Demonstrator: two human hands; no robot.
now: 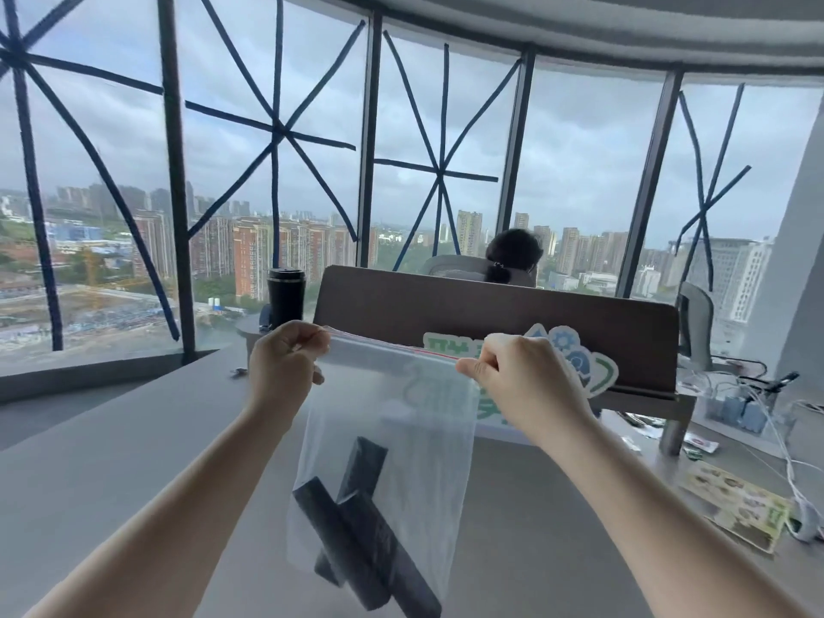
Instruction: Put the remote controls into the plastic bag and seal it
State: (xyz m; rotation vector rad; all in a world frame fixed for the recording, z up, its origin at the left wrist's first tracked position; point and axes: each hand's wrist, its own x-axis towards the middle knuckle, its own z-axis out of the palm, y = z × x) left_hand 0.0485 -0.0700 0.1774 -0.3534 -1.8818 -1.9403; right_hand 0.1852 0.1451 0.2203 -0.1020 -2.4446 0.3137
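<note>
A clear plastic bag point(414, 421) with a red zip strip hangs in the air over the grey table point(111, 461). My left hand point(285, 363) pinches the strip's left end and my right hand point(517, 372) pinches its right end, stretching the top edge between them. Black remote controls point(370, 537) lie crossed at the bottom of the bag, two or three of them, leaning on one another. Whether the strip is pressed together along its length I cannot tell.
A brown divider point(490, 314) with a green-and-white sign point(593, 363) stands behind the bag. A black tumbler point(286, 296) sits at the back left. Cables, a charger box point(735, 412) and a printed leaflet point(735, 506) crowd the right. A person sits beyond the divider.
</note>
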